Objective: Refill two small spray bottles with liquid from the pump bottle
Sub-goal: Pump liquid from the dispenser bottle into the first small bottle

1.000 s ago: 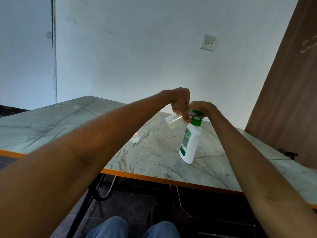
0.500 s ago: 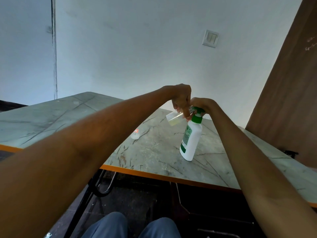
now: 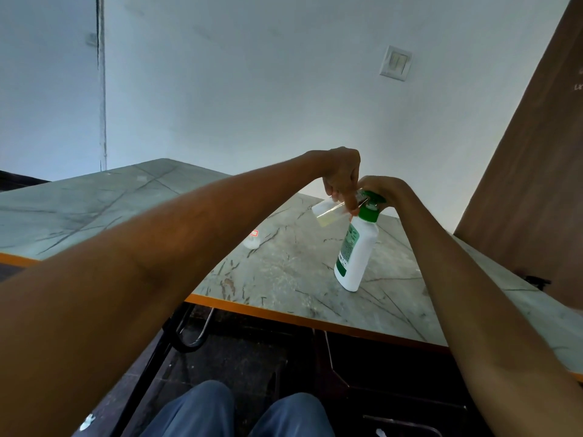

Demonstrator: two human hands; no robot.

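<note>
A white pump bottle with a green collar and green label stands on the marble-patterned table. My right hand rests curled over its green pump head. My left hand holds a small clear spray bottle tilted on its side, its mouth up against the pump nozzle; a little pale yellowish liquid lies in it. A second small bottle with a red-edged label stands on the table further left, partly hidden behind my left forearm.
The table has an orange front edge and dark metal legs below. A brown wooden panel stands at the right, a light switch on the white wall behind. My knees in blue trousers show at the bottom.
My hands stay at the pump head with the small bottle held to the nozzle. The view has shifted slightly; the liquid level looks about the same.
</note>
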